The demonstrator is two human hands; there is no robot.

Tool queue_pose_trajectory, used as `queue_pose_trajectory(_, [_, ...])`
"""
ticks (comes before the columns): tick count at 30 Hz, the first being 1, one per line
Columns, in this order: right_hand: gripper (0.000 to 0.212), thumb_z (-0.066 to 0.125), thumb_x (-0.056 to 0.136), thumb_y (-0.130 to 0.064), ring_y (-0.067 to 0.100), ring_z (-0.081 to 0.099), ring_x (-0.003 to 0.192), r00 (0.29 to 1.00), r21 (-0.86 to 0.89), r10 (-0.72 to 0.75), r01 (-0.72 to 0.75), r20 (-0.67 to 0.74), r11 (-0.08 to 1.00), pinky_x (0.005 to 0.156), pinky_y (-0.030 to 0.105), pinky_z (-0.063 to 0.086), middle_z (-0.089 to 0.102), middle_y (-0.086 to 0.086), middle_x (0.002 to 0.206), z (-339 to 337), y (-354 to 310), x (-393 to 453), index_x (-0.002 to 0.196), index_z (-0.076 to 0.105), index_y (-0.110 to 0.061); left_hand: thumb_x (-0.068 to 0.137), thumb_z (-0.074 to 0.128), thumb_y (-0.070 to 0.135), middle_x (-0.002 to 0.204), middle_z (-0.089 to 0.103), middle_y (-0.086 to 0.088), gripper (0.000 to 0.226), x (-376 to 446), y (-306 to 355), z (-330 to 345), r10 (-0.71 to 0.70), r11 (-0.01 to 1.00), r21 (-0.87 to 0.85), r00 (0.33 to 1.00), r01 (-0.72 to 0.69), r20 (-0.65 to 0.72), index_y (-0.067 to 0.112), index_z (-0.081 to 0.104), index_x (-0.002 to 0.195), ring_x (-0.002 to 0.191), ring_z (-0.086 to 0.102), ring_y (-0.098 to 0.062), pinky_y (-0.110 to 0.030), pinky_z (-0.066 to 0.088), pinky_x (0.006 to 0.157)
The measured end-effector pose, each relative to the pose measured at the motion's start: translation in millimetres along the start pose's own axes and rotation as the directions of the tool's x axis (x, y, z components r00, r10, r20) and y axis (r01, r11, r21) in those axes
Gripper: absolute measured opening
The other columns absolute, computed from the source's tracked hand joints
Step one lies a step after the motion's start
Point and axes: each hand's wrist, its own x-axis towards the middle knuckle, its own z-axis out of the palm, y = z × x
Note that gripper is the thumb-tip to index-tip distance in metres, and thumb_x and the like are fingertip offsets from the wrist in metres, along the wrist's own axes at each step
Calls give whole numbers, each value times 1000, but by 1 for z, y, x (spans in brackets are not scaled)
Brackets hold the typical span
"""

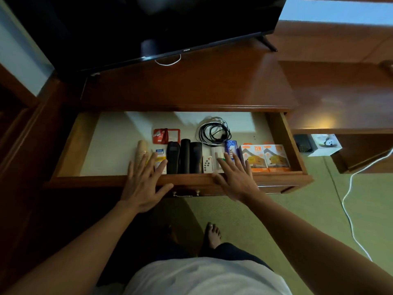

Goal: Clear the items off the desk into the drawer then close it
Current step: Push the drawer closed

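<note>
A person is standing over an open drawer (70, 145), both hands reaching down to its front edge. The left hand (143, 184) is lying flat with fingers spread and straight, holding nothing, its palm over the drawer front. The right hand (235, 179) is lying the same way, fingers straight and spread, gripping nothing. Between the two hands, just beyond the fingertips, three dark remotes (184, 157) are lying side by side with a small white remote (207, 165) next to them. Under the left fingertips are sitting a stack of paper cups (141, 152) and what may be a small tissue pack (160, 155), though it is blurred. Beyond the right hand, coiled cables (214, 132) are lying; to its right, two orange boxes (265, 158) are standing touching each other. The tabletop (191, 88) beyond the drawer is carrying a television (148, 22).
</note>
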Motion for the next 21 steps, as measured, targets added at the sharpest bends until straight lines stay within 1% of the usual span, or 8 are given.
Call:
queue_pose_trajectory(1, [82,6,91,-78,25,-22,150,1000,-43,-4,5,7,999,115,53,-21,-15,-2,165,3,2,-7,160,0,-35,88,18,83,167,-16,-2,86,-3,-3,2,-4,1000,23,1000,4,-4,36,0,158,154,-9,-27,-61,-7,119])
queue_pose_trajectory(3, [91,5,85,-87,29,-26,148,1000,-132,-14,17,23,991,113,57,-22,-22,-2,163,8,8,-15,159,-6,-35,86,21,84,167,-14,-3,90,-7,-7,5,-8,999,49,1000,8,-7,34,4,159,154,-7,-29,-64,-4,118])
queue_pose_trajectory(5, [94,9,84,-88,33,-29,147,1000,-190,-18,21,22,981,113,60,-21,-25,0,163,13,11,-15,159,-8,-34,86,21,85,167,-12,-5,92,-6,-7,7,-14,997,77,1000,14,4,32,6,160,154,-4,-31,-65,-2,118])
queue_pose_trajectory(7, [92,13,87,-86,35,-31,146,1000,-226,-18,19,8,974,113,61,-21,-26,1,163,15,10,-13,159,-9,-33,86,20,85,168,-12,-5,94,-4,-7,8,-29,996,86,1000,29,4,30,4,160,154,-3,-31,-65,-1,118])
queue_pose_trajectory(10, [87,16,92,-80,35,-33,145,1000,-251,-14,7,-25,968,113,63,-19,-27,1,163,17,11,-13,159,-9,-31,86,18,85,167,-13,-7,101,-3,-7,10,-34,996,87,999,35,-9,21,-4,160,154,-5,-31,-62,-1,120])
queue_pose_trajectory(14, [88,15,93,-78,34,-35,144,999,-265,-21,11,-33,964,113,65,-18,-30,2,162,19,12,-13,160,-10,-26,86,17,86,166,-14,-12,108,-2,-10,12,-23,998,66,1000,24,-11,9,-10,158,154,-9,-31,-60,3,121])
queue_pose_trajectory(17, [90,9,91,-79,34,-35,145,1000,-279,-18,12,-20,960,113,66,-16,-32,2,162,18,13,-11,159,-12,-23,85,14,86,165,-18,-14,110,2,-11,12,-15,998,63,1000,15,7,8,-17,156,153,-12,-31,-57,0,122])
queue_pose_trajectory(21, [92,9,92,-79,35,-32,146,1000,-293,-13,7,-20,956,113,69,-14,-30,4,163,16,14,-4,160,-10,-20,86,14,86,163,-23,-16,110,8,-12,12,-4,999,53,1000,4,5,8,-26,152,152,-17,-31,-53,-7,122])
